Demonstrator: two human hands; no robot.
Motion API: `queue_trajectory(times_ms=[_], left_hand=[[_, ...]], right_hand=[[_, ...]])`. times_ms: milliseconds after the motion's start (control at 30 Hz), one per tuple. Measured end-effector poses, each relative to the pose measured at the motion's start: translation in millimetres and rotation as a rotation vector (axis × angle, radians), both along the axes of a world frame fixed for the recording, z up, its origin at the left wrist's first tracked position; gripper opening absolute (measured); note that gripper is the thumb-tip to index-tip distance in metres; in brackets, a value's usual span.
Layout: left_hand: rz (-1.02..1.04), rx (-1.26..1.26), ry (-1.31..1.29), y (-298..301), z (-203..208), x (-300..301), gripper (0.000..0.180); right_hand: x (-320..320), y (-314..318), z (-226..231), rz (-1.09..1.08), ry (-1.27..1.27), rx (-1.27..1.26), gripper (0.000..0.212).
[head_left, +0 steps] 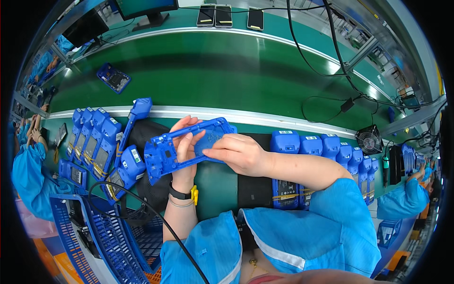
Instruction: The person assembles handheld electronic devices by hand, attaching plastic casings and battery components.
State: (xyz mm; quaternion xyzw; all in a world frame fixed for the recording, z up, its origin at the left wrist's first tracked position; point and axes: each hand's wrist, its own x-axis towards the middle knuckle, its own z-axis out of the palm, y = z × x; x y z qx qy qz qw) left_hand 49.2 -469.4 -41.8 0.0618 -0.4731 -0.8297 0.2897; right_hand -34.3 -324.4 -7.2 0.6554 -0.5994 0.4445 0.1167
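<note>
An empty-looking blue plastic device housing (158,163) is tilted up in front of me, above the dark mats on the bench. My left hand (184,149) is closed round it from below and behind, with fingers showing through its opening. At the housing's right part my right hand (242,154) has its fingertips pinched together on the inner side. Whatever sits between those fingertips is too small or hidden to name. A bluish, see-through area with small marks shows beside them. To the left, several blue handheld devices (134,162) lie with rubber bands round some of them.
More blue devices (285,142) stand in a row at the right, beside a small black fan (370,139). Beyond is a green conveyor belt (198,71) carrying an open blue housing (113,78). Blue baskets (71,196) are at lower left. A black cable (163,222) crosses near my left arm.
</note>
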Motion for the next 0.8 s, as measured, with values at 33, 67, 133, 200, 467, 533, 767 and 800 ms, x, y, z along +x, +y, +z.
queue_trajectory(times_ms=[33, 67, 133, 200, 467, 533, 767, 800], left_hand=[[-0.002, 0.001, -0.002, 1, 2, 0, 0.041], [0.017, 0.023, -0.021, 1, 4, -1, 0.041], [0.052, 0.059, -0.039, 2, 5, -3, 0.038], [0.074, 0.068, -0.057, -1, -2, -5, 0.036], [0.252, -0.138, -0.157, -3, -8, -6, 0.014], [0.263, -0.17, -0.192, -2, -8, -5, 0.012], [0.132, -0.107, -0.099, -1, -6, 0, 0.014], [0.126, -0.027, -0.062, -1, -7, -1, 0.015]], right_hand=[[2, -2, 0, -0.014, -0.011, -0.01, 0.036], [1, -4, -4, -0.028, -0.028, 0.006, 0.035], [-2, -6, -1, -0.037, -0.131, 0.038, 0.032], [-8, -9, -2, -0.038, -0.273, 0.084, 0.024], [-25, -12, 3, 0.022, -0.733, 0.187, 0.014], [-29, -12, 6, 0.062, -1.0, 0.212, 0.015], [-49, -14, 4, 0.089, -1.513, 0.173, 0.018], [-49, -14, 4, 0.122, -1.585, 0.168, 0.019]])
